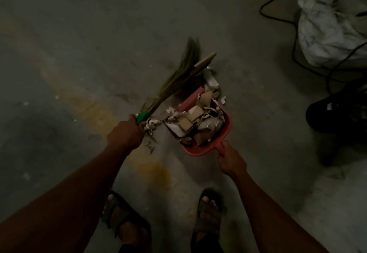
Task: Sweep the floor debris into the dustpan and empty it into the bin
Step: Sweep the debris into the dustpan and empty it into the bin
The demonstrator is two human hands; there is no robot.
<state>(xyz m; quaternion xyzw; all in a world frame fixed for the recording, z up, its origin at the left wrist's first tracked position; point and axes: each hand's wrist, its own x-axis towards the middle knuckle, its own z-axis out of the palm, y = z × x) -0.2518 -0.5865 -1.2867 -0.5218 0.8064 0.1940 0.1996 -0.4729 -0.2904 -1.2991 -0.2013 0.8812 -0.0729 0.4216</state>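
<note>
- Grey concrete floor (69, 34): seen dimly lit, marked by a yellowish stain running diagonally from the left middle toward the feet.
- Crumpled white plastic sack (329, 24): found at the upper right, resting on the floor.
- Thin black cable (266, 8): traced in loops across the floor, from the top edge to just beside and under the sack.
- Dark shoe-like object (335, 111): noted at the right edge; too dark to be identified.
- Two feet in dark strapped sandals (208, 217): placed at the bottom, on either side of the stain.
- Straw-bristled broom with a green collar (174, 79): held slanted, bristles blurred and raised to the left of the dustpan's far end.
- Red plastic dustpan (226, 121): set on the floor in the middle, its mouth turned up and left.
- Torn cardboard and paper scraps (196, 121): heaped inside the dustpan, with loose pieces lying on the floor beside its left edge and beyond its mouth.
- Left hand (127, 133): fingers wrapped around the broom just below the green collar.
- Right hand (230, 159): closed around the dustpan's handle, forefinger laid along it.
</note>
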